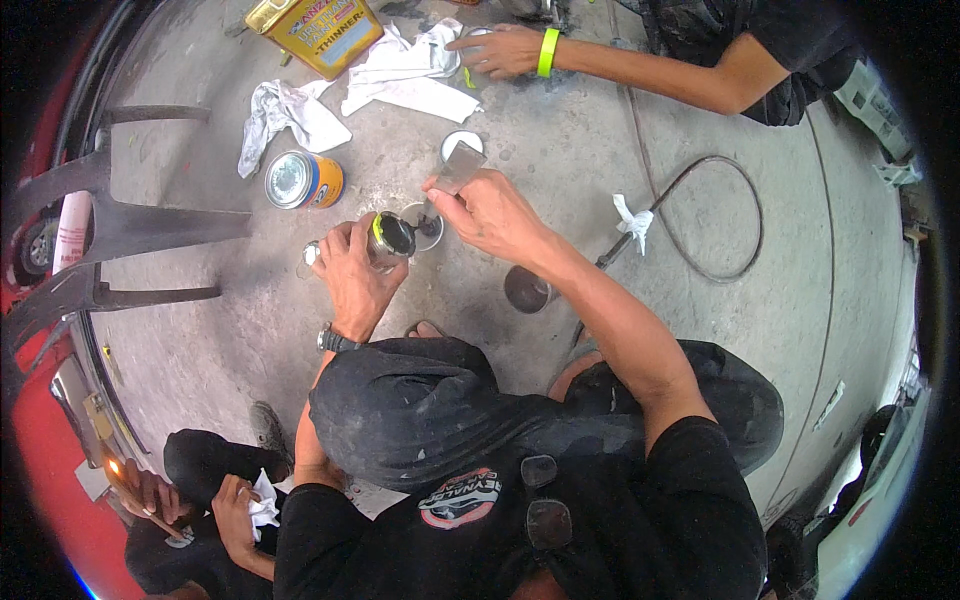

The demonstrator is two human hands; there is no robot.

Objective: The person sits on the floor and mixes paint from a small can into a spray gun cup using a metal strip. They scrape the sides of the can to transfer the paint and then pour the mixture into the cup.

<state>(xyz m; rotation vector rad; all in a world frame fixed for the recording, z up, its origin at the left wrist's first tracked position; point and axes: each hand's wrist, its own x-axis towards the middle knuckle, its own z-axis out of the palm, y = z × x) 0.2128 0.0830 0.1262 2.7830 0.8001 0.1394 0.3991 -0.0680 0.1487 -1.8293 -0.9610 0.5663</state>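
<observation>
My left hand [358,275] is wrapped round a small jar of black liquid [396,234], tilted to the right. Its lip is at a white cup [433,238] on the floor, and a dark streak shows inside that cup. My right hand [490,215] pinches a flat, translucent grey piece [460,170] just above and right of the cup. Beyond that piece is a white round container [462,143], partly covered by it. Beside my left fingers stands a small clear container [308,260]. A dark, open cup [527,289] is below my right forearm.
A blue-and-yellow can [304,181], white cloths [292,115] and a rectangular yellow tin [318,35] stand or lie ahead. A co-worker's hand [505,52] reaches in there. A hose [755,190] loops at right; a dark chair [150,228] is at left. Another person's hand [238,515] holds white cloth.
</observation>
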